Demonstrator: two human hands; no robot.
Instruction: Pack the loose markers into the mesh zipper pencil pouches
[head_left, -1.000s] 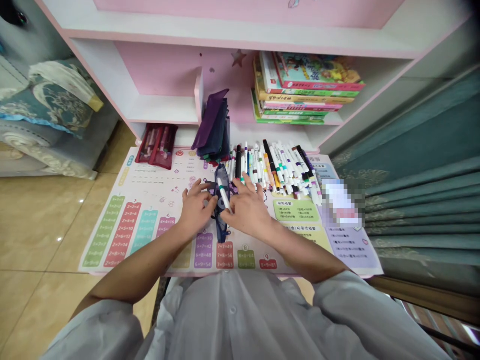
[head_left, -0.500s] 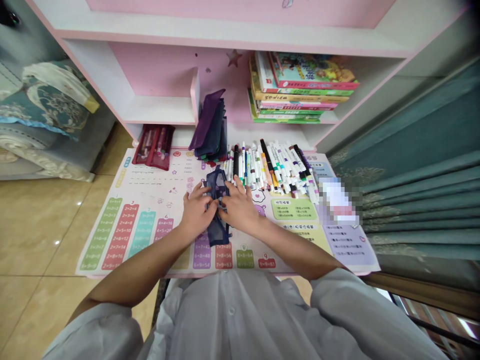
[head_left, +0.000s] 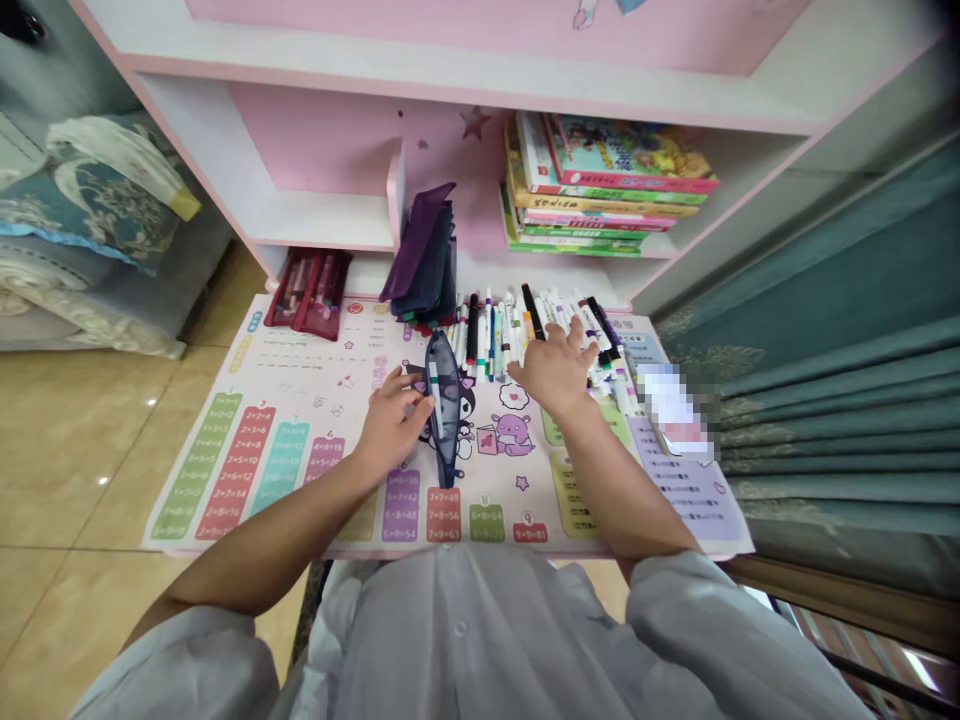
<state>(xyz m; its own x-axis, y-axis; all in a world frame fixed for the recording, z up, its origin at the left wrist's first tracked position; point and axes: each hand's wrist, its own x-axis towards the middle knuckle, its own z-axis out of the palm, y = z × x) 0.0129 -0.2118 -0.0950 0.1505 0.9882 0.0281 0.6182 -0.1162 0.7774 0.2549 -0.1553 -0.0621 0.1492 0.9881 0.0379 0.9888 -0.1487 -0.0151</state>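
A navy mesh zip pencil pouch (head_left: 448, 410) lies lengthwise on the printed desk mat, its top spread apart. My left hand (head_left: 391, 422) grips the pouch's left edge, thumb on the near side. Inside shows a white marker (head_left: 434, 385) with a green band. Over the loose pile of markers (head_left: 504, 340), my right hand (head_left: 561, 372) has its fingers spread and hides part of the pile. Whether its fingertips touch any marker I cannot tell.
Folded dark mesh pouches (head_left: 424, 255) lean by the shelf divider. At the back left lies a red mesh pouch (head_left: 324, 300) with pens inside. Books (head_left: 600, 195) are stacked on the shelf. A blurred pale item (head_left: 675, 405) rests at the mat's right side.
My right hand has left the pouch and moved right, over the markers. The pouch now gapes wider, showing a marker inside. My left hand stays at its left edge.
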